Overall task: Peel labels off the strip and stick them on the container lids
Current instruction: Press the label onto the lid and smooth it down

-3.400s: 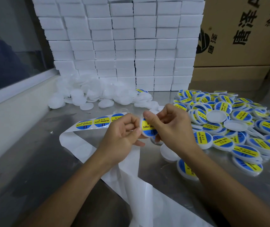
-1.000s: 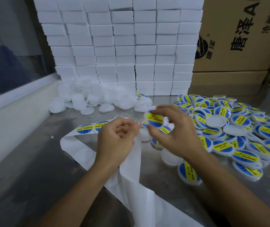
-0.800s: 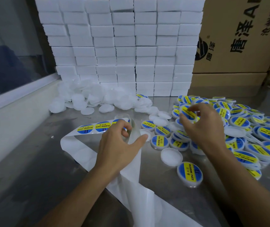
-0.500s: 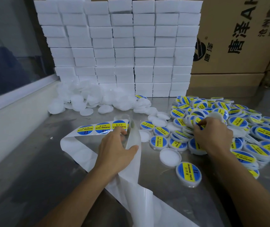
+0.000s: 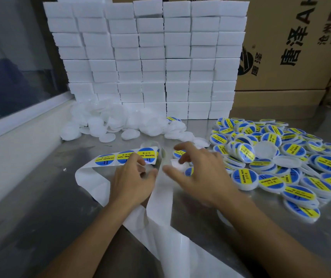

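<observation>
A white backing strip [image 5: 92, 177] loops across the steel table, carrying three round blue-and-yellow labels [image 5: 124, 156]. My left hand [image 5: 132, 181] holds the strip at its bend, fingers curled beside the nearest label. My right hand [image 5: 198, 173] hovers with spread fingers and holds nothing, above a plain white lid [image 5: 175, 164] and a few labelled lids. A big heap of labelled lids [image 5: 281, 157] fills the right side. Plain white lids [image 5: 120, 121] are piled at the back.
A wall of white foam blocks [image 5: 150, 57] stands behind the plain lids. Brown cardboard boxes [image 5: 293, 47] rise at the back right. A pale ledge under a window [image 5: 20, 125] runs along the left. Spent strip [image 5: 172, 237] trails toward me.
My right hand carried a labelled lid to the heap on the right, let it go, and has swung back left with nothing in it. My left hand stayed on the strip.
</observation>
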The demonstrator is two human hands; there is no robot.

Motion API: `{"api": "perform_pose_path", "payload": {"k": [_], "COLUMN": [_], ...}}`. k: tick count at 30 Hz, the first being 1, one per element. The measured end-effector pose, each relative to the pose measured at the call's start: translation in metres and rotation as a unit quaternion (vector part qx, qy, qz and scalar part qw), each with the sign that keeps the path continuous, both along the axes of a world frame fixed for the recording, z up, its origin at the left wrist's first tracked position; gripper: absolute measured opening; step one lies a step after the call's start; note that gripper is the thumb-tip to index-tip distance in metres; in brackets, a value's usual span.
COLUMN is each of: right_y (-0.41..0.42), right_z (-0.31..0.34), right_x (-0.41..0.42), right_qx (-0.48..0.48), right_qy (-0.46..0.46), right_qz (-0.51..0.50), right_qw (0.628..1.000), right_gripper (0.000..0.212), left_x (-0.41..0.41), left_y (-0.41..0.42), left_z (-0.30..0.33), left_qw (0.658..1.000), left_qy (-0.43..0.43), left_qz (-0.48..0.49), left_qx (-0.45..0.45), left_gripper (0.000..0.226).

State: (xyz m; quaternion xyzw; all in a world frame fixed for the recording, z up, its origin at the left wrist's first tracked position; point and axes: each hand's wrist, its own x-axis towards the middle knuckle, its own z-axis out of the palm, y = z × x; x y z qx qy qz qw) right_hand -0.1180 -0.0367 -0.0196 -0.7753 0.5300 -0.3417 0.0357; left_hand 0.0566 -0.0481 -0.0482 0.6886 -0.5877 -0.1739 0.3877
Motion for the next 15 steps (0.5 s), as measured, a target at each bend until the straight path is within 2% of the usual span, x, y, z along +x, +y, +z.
{"api": "perform_pose_path", "payload": {"k": [2,4,9,12,15], "right_y": [0.003,0.005,0.006,0.007,0.005], "right_z": [-0.006,-0.01,-0.008,-0.008,-0.011], "right_x": [0.01,0.013,0.011,0.01,0.01], "right_qx": [0.029,0.056,0.065,0.054,0.02], "right_qy": [0.069,0.091,-0.027,-0.06,-0.102], "right_qz": [-0.004,0.014,0.101,0.125,0.11], "right_qw": [0.997,0.994,0.992,0.989,0.989], "right_gripper": [0.05,0.045,0.029,0.027,0.028], "left_x": [-0.003,-0.007,-0.014,-0.012,-0.01], "left_y": [0.0,0.0,0.006,0.005,0.006], "left_z": [-0.001,-0.002,0.006,0.01,0.012], "left_qw": [0.999,0.994,0.971,0.953,0.935], "left_qy": [0.031,0.076,0.204,0.283,0.338], "left_qz": [-0.036,-0.077,-0.127,-0.105,-0.101], "left_qx": [0.001,0.008,-0.013,-0.004,0.016], "left_gripper": [0.012,0.013,0.023,0.005,0.027]}}
